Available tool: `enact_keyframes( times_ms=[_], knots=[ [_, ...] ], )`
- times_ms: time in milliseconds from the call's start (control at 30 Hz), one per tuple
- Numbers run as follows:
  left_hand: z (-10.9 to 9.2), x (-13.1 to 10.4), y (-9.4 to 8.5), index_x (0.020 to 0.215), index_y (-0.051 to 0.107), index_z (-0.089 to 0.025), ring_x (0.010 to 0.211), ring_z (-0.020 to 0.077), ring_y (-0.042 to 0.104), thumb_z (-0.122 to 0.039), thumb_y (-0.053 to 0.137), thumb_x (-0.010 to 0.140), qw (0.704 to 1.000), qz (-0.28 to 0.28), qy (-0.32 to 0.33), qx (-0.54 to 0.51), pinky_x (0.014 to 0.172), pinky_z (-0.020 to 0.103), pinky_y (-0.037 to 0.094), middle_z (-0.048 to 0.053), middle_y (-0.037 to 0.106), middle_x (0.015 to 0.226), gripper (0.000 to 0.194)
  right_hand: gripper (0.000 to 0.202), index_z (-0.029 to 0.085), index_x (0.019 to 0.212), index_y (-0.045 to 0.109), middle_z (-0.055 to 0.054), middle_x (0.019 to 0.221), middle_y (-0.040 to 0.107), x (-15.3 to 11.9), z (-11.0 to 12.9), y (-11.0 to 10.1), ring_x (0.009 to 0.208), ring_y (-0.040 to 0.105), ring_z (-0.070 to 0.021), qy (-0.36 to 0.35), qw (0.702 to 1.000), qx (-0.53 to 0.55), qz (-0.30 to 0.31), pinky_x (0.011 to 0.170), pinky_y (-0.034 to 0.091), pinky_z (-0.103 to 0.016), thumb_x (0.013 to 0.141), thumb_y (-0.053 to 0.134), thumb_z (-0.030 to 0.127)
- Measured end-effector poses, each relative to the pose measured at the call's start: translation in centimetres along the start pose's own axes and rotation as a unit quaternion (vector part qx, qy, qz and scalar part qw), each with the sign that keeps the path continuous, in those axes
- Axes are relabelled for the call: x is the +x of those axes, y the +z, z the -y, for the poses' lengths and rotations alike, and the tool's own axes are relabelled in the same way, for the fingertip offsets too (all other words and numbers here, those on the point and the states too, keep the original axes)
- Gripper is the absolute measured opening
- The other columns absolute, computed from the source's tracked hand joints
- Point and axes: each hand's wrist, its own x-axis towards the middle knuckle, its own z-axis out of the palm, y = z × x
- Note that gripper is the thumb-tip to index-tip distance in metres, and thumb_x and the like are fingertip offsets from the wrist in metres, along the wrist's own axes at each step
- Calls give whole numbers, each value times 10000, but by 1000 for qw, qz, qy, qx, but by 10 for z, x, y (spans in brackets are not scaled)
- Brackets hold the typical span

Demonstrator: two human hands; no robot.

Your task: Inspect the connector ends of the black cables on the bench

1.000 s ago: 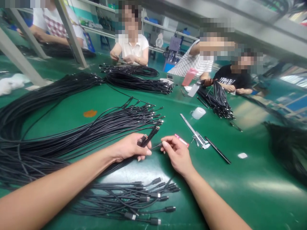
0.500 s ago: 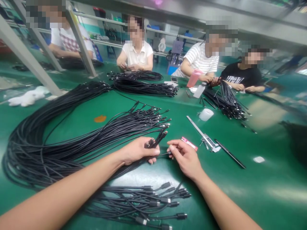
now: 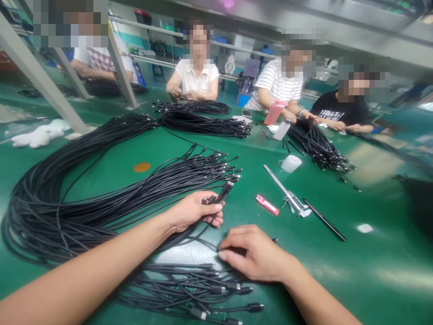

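Note:
My left hand (image 3: 198,211) is closed around several black USB cables (image 3: 225,192), their plug ends sticking out past the thumb toward the upper right. Lower and to the right, my right hand (image 3: 259,253) has thumb and fingers closed on a thin black cable that runs from under my left hand. A dark plug tip (image 3: 274,240) pokes out beyond its knuckles. A large looped bundle of black cables (image 3: 142,198) curves round behind my left arm. Another group of cable ends (image 3: 216,289) with black plugs lies fanned out below both hands.
A digital caliper (image 3: 284,192), a black pen (image 3: 324,220) and a pink-and-white strip (image 3: 267,204) lie right of centre. A white roll (image 3: 291,163) sits behind them. Several co-workers sit across the green table (image 3: 372,271), near more cable bundles (image 3: 206,123). Metal posts (image 3: 43,67) stand at left.
My right hand has moved down and toward me with a cable, away from beside my left hand, uncovering the pink-and-white strip. My left hand has stayed nearly in place, holding its cables.

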Motion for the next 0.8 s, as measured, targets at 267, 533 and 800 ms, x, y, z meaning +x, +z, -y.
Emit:
enact_keyframes(
  times_ms=[267, 533, 800],
  knots=[
    [3, 0, -5, 894, 588, -128, 559, 109, 621, -329, 770, 788, 999, 27, -3, 35, 572, 212, 503, 40, 679, 662, 291, 144, 153, 845, 753, -23, 673, 674, -1, 4, 19, 567, 577, -115, -36, 986, 155, 50, 564, 442, -215, 841, 655, 258],
    [1, 2, 0, 783, 507, -164, 516, 98, 586, -324, 838, 701, 998, 16, 8, 53, 520, 195, 479, -13, 634, 592, 377, 282, 177, 816, 606, 48, 578, 580, 14, -27, 16, 389, 509, -85, 209, 869, 412, -179, 345, 360, -175, 820, 709, 440],
    [1, 0, 1, 786, 510, -169, 521, 108, 588, -328, 822, 713, 997, 30, -5, 68, 501, 197, 467, -23, 618, 575, 358, 297, 158, 849, 630, 7, 658, 647, 15, -40, 8, 425, 530, -66, 175, 815, 464, -301, 380, 429, -162, 840, 715, 443]
  ],
)
